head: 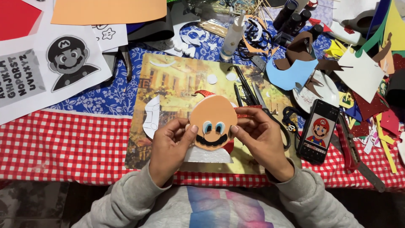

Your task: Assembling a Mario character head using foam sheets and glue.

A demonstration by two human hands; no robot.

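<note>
Foam face cutout [213,120], peach with blue eyes and a black moustache, is held at frame centre, pinched at its edges by the left hand [168,145] and right hand [259,137] above a picture board [168,84]. A phone [318,131] lies just right on the table [63,143].

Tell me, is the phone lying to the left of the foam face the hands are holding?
No. The phone lies to the right of the foam face, beyond the right hand, on the red checked tablecloth.
</note>
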